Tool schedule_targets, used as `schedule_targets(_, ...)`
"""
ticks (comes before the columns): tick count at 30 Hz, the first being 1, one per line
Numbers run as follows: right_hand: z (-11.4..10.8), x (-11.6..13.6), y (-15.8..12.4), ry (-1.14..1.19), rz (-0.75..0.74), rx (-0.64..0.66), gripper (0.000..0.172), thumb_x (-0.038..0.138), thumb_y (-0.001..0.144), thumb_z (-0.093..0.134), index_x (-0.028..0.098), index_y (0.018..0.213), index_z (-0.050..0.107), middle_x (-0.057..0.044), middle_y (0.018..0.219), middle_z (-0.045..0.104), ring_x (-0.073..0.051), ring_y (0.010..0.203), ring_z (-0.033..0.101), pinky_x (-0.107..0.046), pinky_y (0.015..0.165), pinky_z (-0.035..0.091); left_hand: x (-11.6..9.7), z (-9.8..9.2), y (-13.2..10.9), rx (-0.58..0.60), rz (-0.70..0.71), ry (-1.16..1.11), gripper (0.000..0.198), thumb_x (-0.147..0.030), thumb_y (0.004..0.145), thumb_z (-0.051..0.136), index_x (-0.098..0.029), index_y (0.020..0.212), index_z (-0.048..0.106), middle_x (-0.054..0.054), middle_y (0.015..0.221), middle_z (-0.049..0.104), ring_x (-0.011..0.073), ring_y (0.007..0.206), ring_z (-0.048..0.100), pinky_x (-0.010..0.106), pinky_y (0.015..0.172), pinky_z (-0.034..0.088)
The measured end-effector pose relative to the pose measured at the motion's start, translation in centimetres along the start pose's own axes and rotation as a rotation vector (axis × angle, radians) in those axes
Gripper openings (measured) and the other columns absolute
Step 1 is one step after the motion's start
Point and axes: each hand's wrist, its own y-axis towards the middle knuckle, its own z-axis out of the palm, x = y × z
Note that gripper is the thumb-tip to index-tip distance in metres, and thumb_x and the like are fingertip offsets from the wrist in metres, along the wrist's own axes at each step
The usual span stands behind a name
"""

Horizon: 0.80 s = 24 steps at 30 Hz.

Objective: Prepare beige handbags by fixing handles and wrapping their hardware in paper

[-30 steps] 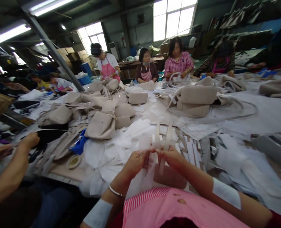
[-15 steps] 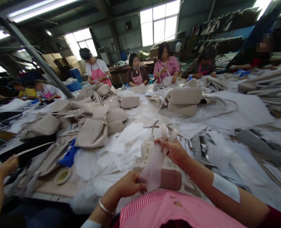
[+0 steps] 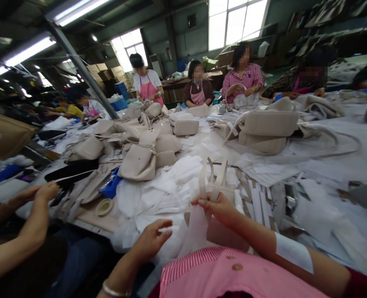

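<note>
In front of my apron, a beige handbag [image 3: 226, 232] stands on the table with its strap handles [image 3: 222, 171] upright. My right hand [image 3: 219, 208] is closed at the base of the handles, pinching a thin translucent white wrapping sheet [image 3: 196, 227] that hangs down over the bag's left side. Whether the fingers also grip a handle, I cannot tell. To the left of the sheet, my left hand [image 3: 152, 239] is in the air with thumb and fingers apart, holding nothing.
White sheets [image 3: 158, 194] are heaped beyond my left hand. Several beige bags [image 3: 138, 162] lie piled farther back, near a blue bin [image 3: 110, 185] and a tape roll [image 3: 104, 207]. A co-worker's hands [image 3: 46, 191] hold a strip at left. Other people work across the table.
My left hand has let go of the white sheet and moved left, its fingers opening. My right hand still pinches the sheet at the handles. The view has turned left.
</note>
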Motion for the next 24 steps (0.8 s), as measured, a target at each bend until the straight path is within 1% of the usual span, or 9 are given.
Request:
schedule_targets(2,0.1,0.1,-0.4,-0.019,-0.015,0.011,0.031,0.043,0.068,0.081,0.017,0.084,0.079,-0.007,0.079,0.074,-0.017,0.070,0.063,-0.028,0.064,0.048,-2.8,2.2,2.3,-0.034,0.139,-0.148,0.041,-0.043,0.084,0.064,-0.020,0.118,0.065,0.011,0.117,0.068,0.0248,0.111,0.061,0.038,0.096,0.049)
schedule_targets(5,-0.4,0.3,-1.3,-0.031,-0.055,0.007,0.027,0.041,0.070,0.080,0.019,0.084,0.079,-0.007,0.085,0.075,-0.019,0.078,0.065,-0.030,0.072,0.050,-6.4,5.6,4.8,-0.119,0.348,-0.325,0.039,-0.041,0.086,0.063,-0.019,0.118,0.061,0.011,0.122,0.065,0.0234,0.115,0.059,0.035,0.095,0.050)
schedule_targets(7,-1.1,0.3,-1.8,-0.047,-0.085,-0.010,0.025,0.040,0.072,0.079,0.019,0.084,0.079,-0.006,0.086,0.075,-0.019,0.079,0.065,-0.031,0.074,0.050,-7.9,7.2,5.6,-0.061,0.353,-0.366,0.037,-0.042,0.085,0.064,-0.017,0.113,0.062,0.010,0.112,0.068,0.0216,0.104,0.063,0.033,0.089,0.051)
schedule_targets(10,-2.1,-0.1,-2.2,-0.080,-0.105,-0.030,0.025,0.039,0.076,0.076,0.020,0.092,0.078,-0.005,0.086,0.074,-0.018,0.077,0.065,-0.031,0.071,0.050,-9.2,8.7,6.2,0.095,0.279,-0.418,0.040,-0.046,0.084,0.064,-0.014,0.108,0.065,0.008,0.095,0.071,0.0199,0.089,0.066,0.032,0.085,0.052)
schedule_targets(12,-2.4,-0.4,-2.3,-0.103,-0.126,-0.023,0.026,0.039,0.077,0.074,0.021,0.096,0.077,-0.005,0.089,0.074,-0.019,0.080,0.065,-0.032,0.073,0.051,-9.8,9.1,6.7,0.169,0.250,-0.417,0.040,-0.049,0.083,0.064,-0.014,0.102,0.068,0.008,0.091,0.071,0.0204,0.088,0.065,0.032,0.084,0.052)
schedule_targets(14,-2.3,-0.6,-2.3,-0.125,-0.146,-0.005,0.026,0.039,0.078,0.074,0.021,0.097,0.077,-0.005,0.092,0.074,-0.021,0.086,0.066,-0.034,0.079,0.051,-10.3,9.4,7.2,0.193,0.208,-0.407,0.042,-0.052,0.083,0.062,-0.012,0.092,0.070,0.007,0.082,0.070,0.0186,0.077,0.064,0.031,0.076,0.052)
schedule_targets(18,-1.6,-0.6,-2.2,-0.144,-0.144,0.037,0.025,0.038,0.078,0.073,0.020,0.095,0.077,-0.005,0.091,0.074,-0.023,0.091,0.066,-0.036,0.085,0.050,-10.1,9.5,8.2,0.116,0.113,-0.448,0.046,-0.055,0.083,0.060,-0.010,0.083,0.070,0.003,0.064,0.065,0.0134,0.058,0.056,0.025,0.058,0.047)
schedule_targets(21,-1.7,0.0,-2.2,-0.145,-0.112,0.023,0.027,0.041,0.077,0.074,0.018,0.090,0.076,-0.005,0.083,0.072,-0.018,0.076,0.064,-0.031,0.071,0.052,-9.3,8.8,8.4,0.012,0.113,-0.405,0.040,-0.051,0.080,0.066,-0.012,0.083,0.073,0.004,0.070,0.068,0.0148,0.065,0.059,0.025,0.062,0.047)
schedule_targets(24,-3.1,1.5,-2.1,-0.144,-0.089,-0.088,0.033,0.046,0.073,0.076,0.017,0.088,0.074,-0.003,0.071,0.068,-0.012,0.057,0.055,-0.025,0.051,0.046,-8.5,7.9,8.2,-0.088,0.104,-0.351,0.033,-0.046,0.076,0.071,-0.014,0.083,0.075,0.003,0.073,0.071,0.0155,0.066,0.061,0.025,0.062,0.047)
